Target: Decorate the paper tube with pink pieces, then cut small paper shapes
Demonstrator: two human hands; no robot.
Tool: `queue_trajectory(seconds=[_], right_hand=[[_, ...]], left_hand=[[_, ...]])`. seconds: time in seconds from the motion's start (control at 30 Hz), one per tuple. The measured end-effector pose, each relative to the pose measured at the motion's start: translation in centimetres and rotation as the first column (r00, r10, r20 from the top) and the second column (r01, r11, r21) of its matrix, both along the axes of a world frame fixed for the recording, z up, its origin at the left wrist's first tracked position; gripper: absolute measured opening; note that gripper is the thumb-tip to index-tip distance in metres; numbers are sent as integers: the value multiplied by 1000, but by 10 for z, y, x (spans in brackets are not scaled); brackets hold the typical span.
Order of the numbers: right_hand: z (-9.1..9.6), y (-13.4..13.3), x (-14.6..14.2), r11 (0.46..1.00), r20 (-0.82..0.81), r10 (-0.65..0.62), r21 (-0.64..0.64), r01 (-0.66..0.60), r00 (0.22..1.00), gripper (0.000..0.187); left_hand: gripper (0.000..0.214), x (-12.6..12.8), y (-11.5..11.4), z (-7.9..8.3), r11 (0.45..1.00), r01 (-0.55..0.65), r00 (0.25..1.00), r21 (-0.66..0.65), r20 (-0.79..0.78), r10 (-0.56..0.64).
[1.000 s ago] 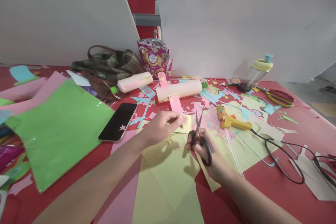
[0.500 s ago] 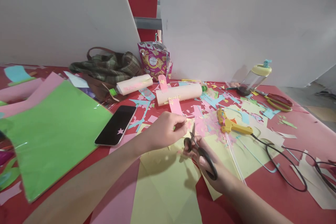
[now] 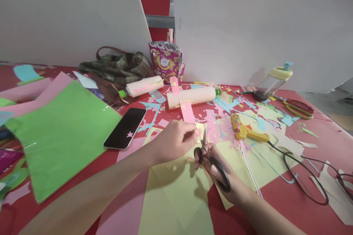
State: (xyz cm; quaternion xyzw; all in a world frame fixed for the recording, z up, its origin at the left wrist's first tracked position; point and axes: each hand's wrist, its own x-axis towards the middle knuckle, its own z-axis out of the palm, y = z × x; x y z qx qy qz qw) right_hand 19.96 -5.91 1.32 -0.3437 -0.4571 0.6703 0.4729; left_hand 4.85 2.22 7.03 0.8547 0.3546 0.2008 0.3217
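In the middle of the head view, my left hand [image 3: 179,137] is closed in a pinch. A small piece of yellow paper [image 3: 200,127] shows at its fingertips, mostly hidden. My right hand [image 3: 217,161] grips black-handled scissors [image 3: 204,146], with fingers through the loops. Their blades point up and away from me, slightly apart, close beside the left fingertips. Pale yellow paper sheets [image 3: 171,198] lie under both hands. Beyond them rests a paper-wrapped roll [image 3: 197,96] with pink strips and small yellow stars on it.
A phone [image 3: 125,128] with a pink star on it lies left, beside a green sheet [image 3: 68,136]. To the right are a yellow glue gun [image 3: 245,130] with a cord, red-handled scissors [image 3: 299,106] and a clear bottle [image 3: 271,82]. Paper scraps cover the red table [image 3: 278,205].
The whole view has shifted slightly, so the objects sit further right. The scissor blades look closer together than before. Both hands keep nearly the same pose.
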Motion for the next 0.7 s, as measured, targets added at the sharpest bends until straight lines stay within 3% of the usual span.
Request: queue_trajectory(seconds=[0.7], right_hand=[[3, 0, -1, 996, -18, 85, -24, -86, 996, 30]], left_hand=[[28, -9, 0, 1, 1000, 28, 997, 1, -77, -28]])
